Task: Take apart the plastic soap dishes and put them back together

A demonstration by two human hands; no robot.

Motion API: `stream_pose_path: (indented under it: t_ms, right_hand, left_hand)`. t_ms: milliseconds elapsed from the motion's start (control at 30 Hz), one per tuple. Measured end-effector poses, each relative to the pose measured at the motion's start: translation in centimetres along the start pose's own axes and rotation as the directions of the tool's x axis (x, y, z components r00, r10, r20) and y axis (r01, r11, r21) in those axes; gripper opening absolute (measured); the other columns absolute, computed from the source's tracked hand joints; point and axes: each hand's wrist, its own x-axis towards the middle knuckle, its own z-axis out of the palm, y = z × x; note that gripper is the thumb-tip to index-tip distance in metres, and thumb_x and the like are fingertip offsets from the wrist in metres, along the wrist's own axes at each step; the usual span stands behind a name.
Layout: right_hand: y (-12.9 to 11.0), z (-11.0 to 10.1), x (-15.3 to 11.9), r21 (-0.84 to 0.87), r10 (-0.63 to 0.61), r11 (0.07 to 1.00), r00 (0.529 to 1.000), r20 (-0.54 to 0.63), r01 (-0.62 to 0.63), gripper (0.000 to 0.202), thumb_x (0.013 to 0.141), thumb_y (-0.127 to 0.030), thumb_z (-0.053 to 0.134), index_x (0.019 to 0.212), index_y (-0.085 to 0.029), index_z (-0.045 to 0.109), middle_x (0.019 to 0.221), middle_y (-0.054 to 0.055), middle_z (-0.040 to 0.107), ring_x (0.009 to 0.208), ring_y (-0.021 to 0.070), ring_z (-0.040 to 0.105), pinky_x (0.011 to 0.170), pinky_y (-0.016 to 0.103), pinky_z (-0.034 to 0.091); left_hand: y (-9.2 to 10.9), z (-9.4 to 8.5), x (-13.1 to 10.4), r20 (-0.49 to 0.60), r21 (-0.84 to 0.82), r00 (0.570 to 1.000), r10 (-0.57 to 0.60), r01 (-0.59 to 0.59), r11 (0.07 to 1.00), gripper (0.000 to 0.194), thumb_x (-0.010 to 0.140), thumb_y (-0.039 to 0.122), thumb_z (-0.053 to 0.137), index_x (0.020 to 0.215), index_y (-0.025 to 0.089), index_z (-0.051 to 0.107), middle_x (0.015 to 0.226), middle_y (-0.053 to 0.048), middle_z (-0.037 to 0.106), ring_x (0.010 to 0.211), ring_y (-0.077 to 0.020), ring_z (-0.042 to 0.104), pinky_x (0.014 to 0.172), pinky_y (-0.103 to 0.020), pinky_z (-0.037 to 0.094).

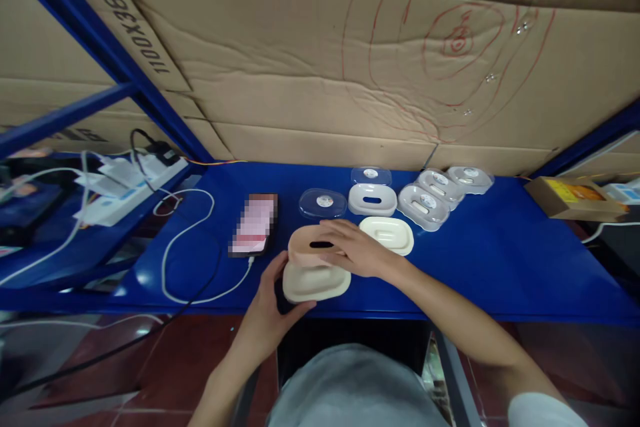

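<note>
A cream oval soap dish base (316, 285) lies near the front edge of the blue table. My left hand (273, 310) curls around its left side, thumb along the front rim. Just above and behind it is a peach oval soap dish tray (301, 248) with a dark slot in the middle. My right hand (357, 248) grips the tray's right side, fingers over the top. Whether the tray touches the base, I cannot tell. Behind my right hand lies another cream soap dish base (393, 233). Beyond it stands a white slotted soap dish tray (373, 205).
Clear plastic lids (323, 202) lie at the back, and several lidded dishes (424, 205) overlap to the right. A phone (255, 223) with a white cable (213, 297) is at left. A cardboard box (563, 199) and a power strip (113, 200) flank the blue table (490, 267).
</note>
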Motion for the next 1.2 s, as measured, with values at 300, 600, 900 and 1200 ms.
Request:
stream_pose_path:
  t_ms: [300, 600, 900, 1200]
  right_hand:
    - [1.1, 1.9, 1.1, -0.298, 0.025, 0.953, 0.997, -0.078, -0.048, 0.040, 0.108, -0.044, 0.057, 0.139, -0.020, 0.066, 0.159, 0.016, 0.056, 0.157, 0.0348, 0.040, 0.128, 0.061, 0.032]
    - [-0.3, -3.5, -4.6, -0.198, 0.137, 0.963, 0.963, -0.231, -0.184, 0.034, 0.111, -0.028, 0.047, 0.138, -0.023, 0.067, 0.137, 0.012, 0.073, 0.130, 0.0286, 0.066, 0.112, 0.052, 0.051]
    - [-0.1, -0.8, -10.4, -0.278, 0.287, 0.899, 0.936, -0.206, -0.337, 0.038, 0.109, -0.027, 0.051, 0.146, -0.024, 0.061, 0.155, 0.014, 0.061, 0.147, 0.0317, 0.055, 0.123, 0.064, 0.041]
    - [0.9, -2.1, -7.7, -0.237, 0.158, 0.950, 0.967, -0.198, -0.204, 0.035, 0.109, -0.025, 0.052, 0.141, -0.026, 0.065, 0.142, 0.012, 0.071, 0.134, 0.0305, 0.065, 0.114, 0.057, 0.049]
  left_hand:
    - [0.5, -1.7, -2.3, 0.182, 0.197, 0.978, 0.099, -0.135, 0.971, 0.052, 0.095, 0.038, 0.075, 0.145, 0.039, 0.058, 0.165, -0.010, 0.048, 0.148, -0.0355, 0.054, 0.115, -0.058, 0.053]
    - [1.1, -0.6, -0.9, 0.023, 0.275, 0.978, 0.209, -0.207, 0.939, 0.037, 0.101, 0.030, 0.065, 0.138, 0.031, 0.063, 0.166, -0.012, 0.046, 0.148, -0.0345, 0.054, 0.117, -0.055, 0.052]
    - [0.8, 0.7, 0.0, -0.074, 0.388, 0.962, 0.261, -0.214, 0.897, 0.028, 0.100, 0.034, 0.067, 0.127, 0.028, 0.067, 0.156, -0.016, 0.056, 0.139, -0.0390, 0.060, 0.105, -0.058, 0.056]
    - [0.8, 1.3, 0.2, -0.071, 0.474, 0.947, 0.315, -0.245, 0.846, 0.028, 0.100, 0.029, 0.067, 0.128, 0.028, 0.064, 0.156, -0.017, 0.057, 0.138, -0.0370, 0.061, 0.100, -0.051, 0.054]
